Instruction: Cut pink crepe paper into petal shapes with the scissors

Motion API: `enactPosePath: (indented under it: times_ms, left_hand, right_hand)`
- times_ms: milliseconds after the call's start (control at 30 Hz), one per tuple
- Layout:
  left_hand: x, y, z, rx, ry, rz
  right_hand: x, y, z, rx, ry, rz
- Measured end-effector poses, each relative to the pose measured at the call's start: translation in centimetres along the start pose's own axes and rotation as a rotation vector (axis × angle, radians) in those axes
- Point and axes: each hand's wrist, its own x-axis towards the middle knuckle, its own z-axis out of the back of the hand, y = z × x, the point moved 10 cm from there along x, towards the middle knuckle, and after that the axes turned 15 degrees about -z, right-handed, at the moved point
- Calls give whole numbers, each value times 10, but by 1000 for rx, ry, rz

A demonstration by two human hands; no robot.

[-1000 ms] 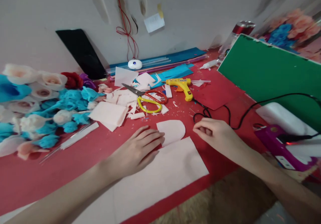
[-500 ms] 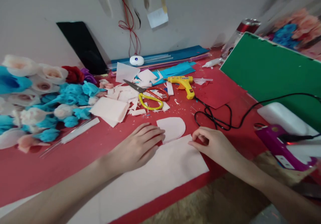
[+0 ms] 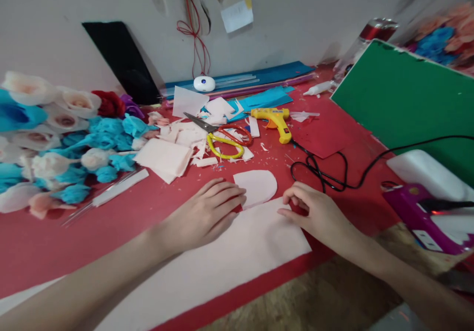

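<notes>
A long pale pink sheet of paper [image 3: 244,252] lies across the front of the red table. My left hand [image 3: 207,212] rests flat on its back edge, fingers stretched together, their tips over the left side of a small round-topped paper piece [image 3: 257,187]. That piece lies just behind the sheet. At the sheet's right back corner is my right hand [image 3: 305,205], with thumb and forefinger apart and the other fingers curled. Nothing shows between its fingertips. Scissors [image 3: 225,141] with one red and one yellow handle loop lie behind, among paper scraps [image 3: 181,136].
A yellow glue gun [image 3: 272,118] trails a black cord toward a purple power strip [image 3: 422,217] at the right. Crepe-paper flowers [image 3: 70,143] crowd the left. Folded pale paper [image 3: 165,158] lies beside the scissors. A green board [image 3: 411,94] leans at the back right.
The view has shifted slightly, so the table's things sit a little higher and farther right. Both hands keep nearly the same places on the paper.
</notes>
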Motion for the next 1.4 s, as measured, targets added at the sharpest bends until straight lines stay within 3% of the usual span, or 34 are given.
enactPosePath:
  times_ms: [367, 567, 733, 1033, 1100, 1233, 1333, 1400]
  left_hand:
    - [-1, 0, 0, 9, -19, -5]
    - [-1, 0, 0, 7, -23, 1]
    - [-2, 0, 0, 14, -25, -1]
    - [-1, 0, 1, 16, -24, -6]
    - [-1, 0, 2, 21, -29, -7]
    - [0, -1, 1, 19, -33, -13]
    - [0, -1, 1, 12, -26, -16]
    - [-1, -1, 1, 3, -20, -24]
  right_hand:
    - [0, 11, 8, -8, -45, 54]
    - [-3, 18, 16, 141, -60, 146]
    - [-3, 15, 17, 162, -74, 138]
    - [-18, 21, 39, 192, -317, 249]
    - [-16, 17, 37, 237, -259, 188]
    - [-7, 3, 16, 369, -4, -13]
    - [-6, -9, -13, 575, 341, -162]
    - [-13, -10, -28, 697, 564, -188]
